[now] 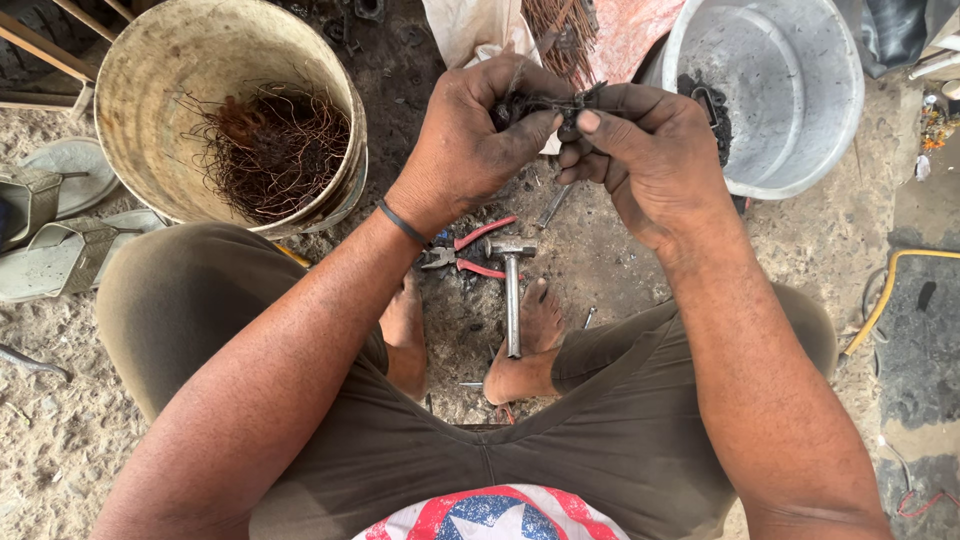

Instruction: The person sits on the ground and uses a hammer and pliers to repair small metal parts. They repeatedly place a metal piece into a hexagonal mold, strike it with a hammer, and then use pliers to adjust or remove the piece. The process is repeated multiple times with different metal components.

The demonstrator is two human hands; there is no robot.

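Both forearms reach toward twelve o'clock. Left hand and right hand each keep a tight grip on a dark wire bundle between them. Best pinch near fingertips. Hammer below; bucket at ten.

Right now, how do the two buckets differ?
The left bucket is beige, grimy and holds a tangle of copper wire. The right bucket is pale grey and mostly bare inside, with only a few dark scraps at its left wall. Both are round, open-topped and stand on the dirt.
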